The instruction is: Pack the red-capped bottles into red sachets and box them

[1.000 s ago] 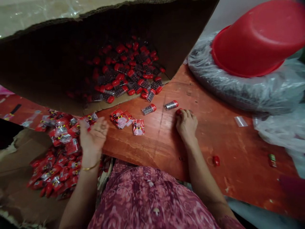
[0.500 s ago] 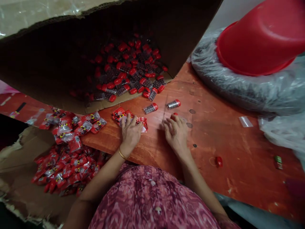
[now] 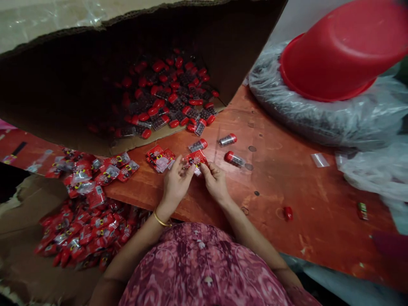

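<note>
A small red printed plastic packet (image 3: 196,157) is pinched between both hands just above the table. My left hand (image 3: 177,180) holds its left side, fingers closed, with a gold bangle at the wrist. Thumb and fingers of my right hand (image 3: 215,180) grip the right side. Close by on the table lie a clear tube with a red cap and dark contents (image 3: 235,159), a second such tube (image 3: 227,139) and a third tube (image 3: 198,145). Several flat red packets (image 3: 160,158) rest in a small pile left of my left hand.
An open cardboard box (image 3: 245,55) on its side holds many red-capped tubes. Filled red packets (image 3: 83,172) heap at the table's left edge, above a lower carton (image 3: 19,238) of more. A red bucket (image 3: 338,55) sits on a plastic-wrapped bundle (image 3: 306,119). A red cap (image 3: 288,213) lies right.
My right hand has left the tube on the table and moved left to the packet. My left hand has lifted one packet from the pile, and both hands now hold it.
</note>
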Tool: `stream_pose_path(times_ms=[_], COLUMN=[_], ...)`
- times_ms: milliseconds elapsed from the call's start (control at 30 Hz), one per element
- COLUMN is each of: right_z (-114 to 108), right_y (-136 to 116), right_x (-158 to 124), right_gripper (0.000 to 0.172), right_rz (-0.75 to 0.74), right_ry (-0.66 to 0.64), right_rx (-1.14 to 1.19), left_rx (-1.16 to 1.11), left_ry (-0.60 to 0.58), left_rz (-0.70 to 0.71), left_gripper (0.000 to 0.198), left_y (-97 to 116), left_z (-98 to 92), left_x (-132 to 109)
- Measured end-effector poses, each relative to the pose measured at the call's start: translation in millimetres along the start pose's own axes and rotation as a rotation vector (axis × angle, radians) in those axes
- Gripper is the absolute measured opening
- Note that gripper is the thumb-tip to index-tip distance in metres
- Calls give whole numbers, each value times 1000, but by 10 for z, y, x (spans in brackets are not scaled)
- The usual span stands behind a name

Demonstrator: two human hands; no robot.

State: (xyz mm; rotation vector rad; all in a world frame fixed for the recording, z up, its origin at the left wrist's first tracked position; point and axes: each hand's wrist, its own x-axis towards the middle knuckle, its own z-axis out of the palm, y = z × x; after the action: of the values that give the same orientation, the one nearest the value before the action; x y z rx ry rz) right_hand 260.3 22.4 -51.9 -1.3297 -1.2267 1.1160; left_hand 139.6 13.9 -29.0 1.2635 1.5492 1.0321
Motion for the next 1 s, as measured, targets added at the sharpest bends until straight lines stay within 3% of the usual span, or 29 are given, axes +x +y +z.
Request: stream_pose_path(times_ms=[67, 167, 333, 433, 500, 600, 700, 767, 833, 933, 1000], right_z=[-22, -24, -36, -192, -405, -795, -1049, -1067, -982, -781, -673], right_y=[-7, -2, 10, 3, 15, 95, 210, 245, 211, 36, -112], right_x=[-14, -43, -47, 18, 100, 235, 274, 204, 64, -186, -306], right_gripper=[35, 37, 32, 32, 33, 31, 28, 26, 26, 28, 29], right_rz=[-35, -82, -106, -105, -153, -138, -21, -31, -61, -9, 43], right_ry=[23, 18, -69, -105, -5, 282, 334, 285, 222, 39, -50], right_rx=[-59, -102, -92, -175, -379, -837, -1023, -915, -644, -203, -60], left_rx=[-225, -442, -604, -647, -667, -685, -736, -772, -789, -784, -775], left_ry=[-119, -123, -116, -79, -57, -24, -31, -37, -38, -40, -49], left_rz=[-201, -374, -498, -516, -528, -528, -560, -575, -574, -575, -569], left_gripper=[42, 41, 39, 37, 36, 34, 35, 37, 39, 41, 42], left_y=[1, 29, 97, 110, 111, 113, 121, 130, 141, 160, 175], left_z=[20, 54, 69, 39, 10, -21, -18, -3, 12, 24, 27], left_x=[2, 12, 35, 56, 70, 84, 83, 74, 62, 45, 35])
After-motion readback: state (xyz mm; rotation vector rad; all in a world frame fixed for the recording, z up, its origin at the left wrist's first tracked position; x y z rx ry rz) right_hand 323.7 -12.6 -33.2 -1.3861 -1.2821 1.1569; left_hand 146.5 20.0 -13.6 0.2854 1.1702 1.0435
